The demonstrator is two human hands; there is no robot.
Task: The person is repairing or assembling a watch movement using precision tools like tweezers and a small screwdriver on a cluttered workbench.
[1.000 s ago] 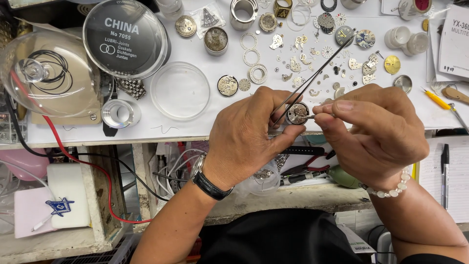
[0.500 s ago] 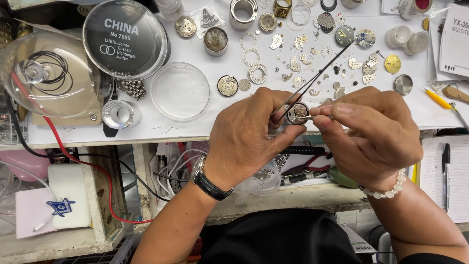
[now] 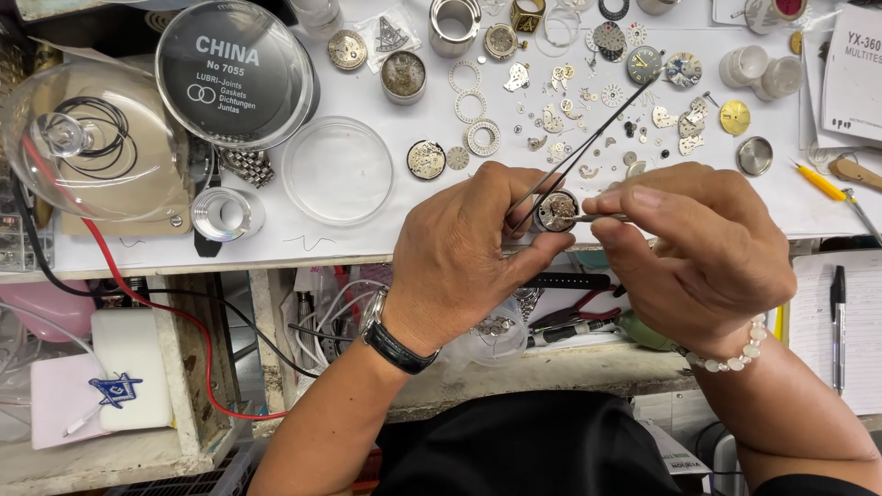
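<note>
— What lay around the hands when you looked?

— I saw a white bench top (image 3: 367, 234) crowded with small parts. A clear round dish (image 3: 337, 171) sat just left of the hands, a dark round tin lid (image 3: 235, 73) beyond it, and a clear dome (image 3: 92, 138) with black rings under it at the far left. Loose gears and plates (image 3: 588, 110) were scattered right behind the hands, with a gold dial (image 3: 734, 117) and a small metal cap (image 3: 754, 156) off to the right. A yellow-handled tool (image 3: 819, 182) lay near the right edge. Nothing stood between the hands and the work.

— And the fingers?

— My left hand (image 3: 469, 257) was closed around a small round watch movement (image 3: 556, 210), held at the bench's front edge; thin tweezers (image 3: 588, 142) also rose from that hand, slanting up over the parts. My right hand (image 3: 698, 257) was pinched shut on a slim metal tool (image 3: 602, 218), its tip touching the movement. I couldn't tell what kind of tool it was.
</note>
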